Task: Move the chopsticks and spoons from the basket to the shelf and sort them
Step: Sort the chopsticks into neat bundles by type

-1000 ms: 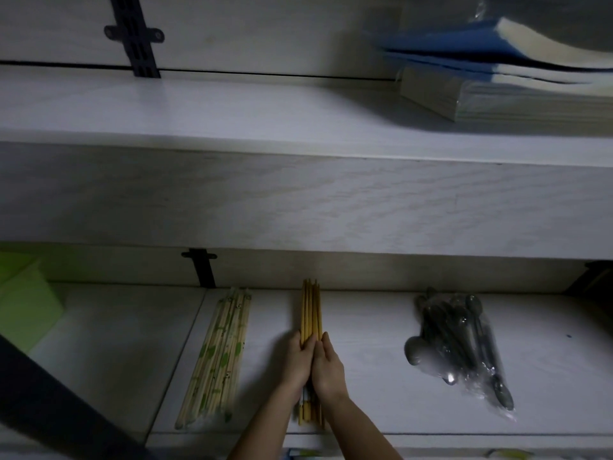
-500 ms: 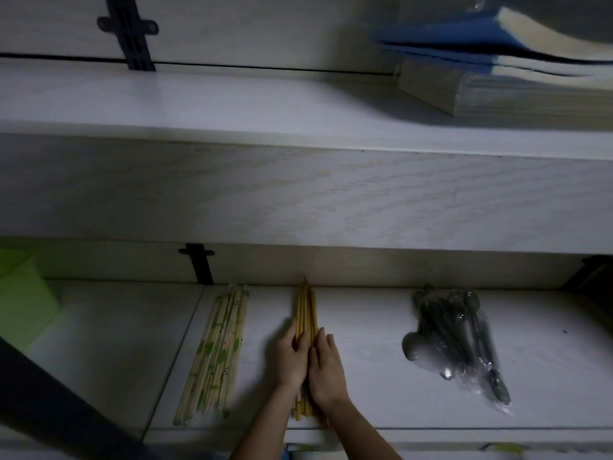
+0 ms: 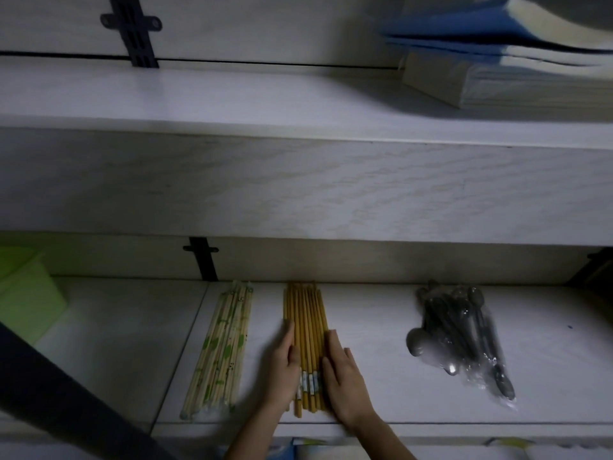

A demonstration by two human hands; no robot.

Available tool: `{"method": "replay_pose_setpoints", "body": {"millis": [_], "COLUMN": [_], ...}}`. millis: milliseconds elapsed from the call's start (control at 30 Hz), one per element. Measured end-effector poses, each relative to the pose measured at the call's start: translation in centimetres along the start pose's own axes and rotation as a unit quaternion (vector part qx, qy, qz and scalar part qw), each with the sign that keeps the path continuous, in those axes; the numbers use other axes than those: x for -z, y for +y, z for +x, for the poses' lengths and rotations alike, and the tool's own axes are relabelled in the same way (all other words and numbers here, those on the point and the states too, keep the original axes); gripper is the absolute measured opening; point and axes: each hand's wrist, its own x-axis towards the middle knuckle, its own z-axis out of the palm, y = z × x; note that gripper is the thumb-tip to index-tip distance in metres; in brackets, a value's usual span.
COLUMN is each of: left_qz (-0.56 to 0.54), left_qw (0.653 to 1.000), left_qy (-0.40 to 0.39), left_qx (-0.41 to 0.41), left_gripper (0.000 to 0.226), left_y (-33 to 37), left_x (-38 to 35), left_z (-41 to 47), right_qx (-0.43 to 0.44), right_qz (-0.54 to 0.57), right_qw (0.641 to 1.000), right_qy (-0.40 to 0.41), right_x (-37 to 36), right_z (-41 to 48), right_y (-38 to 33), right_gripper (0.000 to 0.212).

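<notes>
Near the shelf's (image 3: 381,386) front edge, the left hand (image 3: 284,365) and right hand (image 3: 345,385) lie flat with straight fingers, flanking the yellow chopsticks (image 3: 306,327). A second ago they were pressed together; now they sit apart, baring the bundle. Green-printed chopsticks (image 3: 223,350) lie to the left, bagged spoons (image 3: 459,336) to the right.

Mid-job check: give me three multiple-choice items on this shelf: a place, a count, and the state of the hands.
1. Where is the bag of spoons from the yellow chopsticks? A) left B) right C) upper shelf
2. How many cutlery groups lie on the lower shelf? A) two B) three C) five
3. The left hand and right hand are: A) lifting the bundle B) flat against its sides C) off the shelf
Key: 1 B, the bag lies to their right. 2 B, green-patterned chopsticks, yellow ones, spoons. 3 B, fingers straight, bundle resting on the shelf.
</notes>
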Motion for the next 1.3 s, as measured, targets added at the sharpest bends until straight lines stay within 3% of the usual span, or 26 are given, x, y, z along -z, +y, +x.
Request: {"method": "replay_pose_setpoints", "body": {"millis": [200,333,433,833,1300], "left_qz": [-0.010,0.019,0.059,0.139,0.146], "left_qw": [0.999,0.999,0.998,0.986,0.986], "left_qy": [-0.054,-0.039,-0.020,-0.054,-0.081], "left_qx": [0.001,-0.024,-0.025,-0.072,-0.024], "left_gripper": [0.054,0.056,0.054,0.052,0.057], "left_y": [1.3,0.5,-0.2,-0.5,0.9], "left_x": [0.0,1.0,2.0,2.2,1.7], "left_z": [-0.1,0.1,0.0,-0.8,-1.1], "right_qx": [0.010,-0.008,-0.012,-0.001,-0.005], "right_qz": [-0.082,-0.011,0.027,-0.068,-0.098], "right_qw": [0.995,0.998,0.999,0.997,0.994], "right_qy": [-0.048,-0.068,-0.045,-0.021,-0.045], "right_x": [-1.0,-0.1,0.6,-2.8,-2.1], "right_z": [0.7,0.8,0.3,0.0,0.1], "right_y": [0.1,-0.1,0.1,-0.6,-0.7], "right_gripper": [0.056,0.055,0.053,0.057,0.063]}}
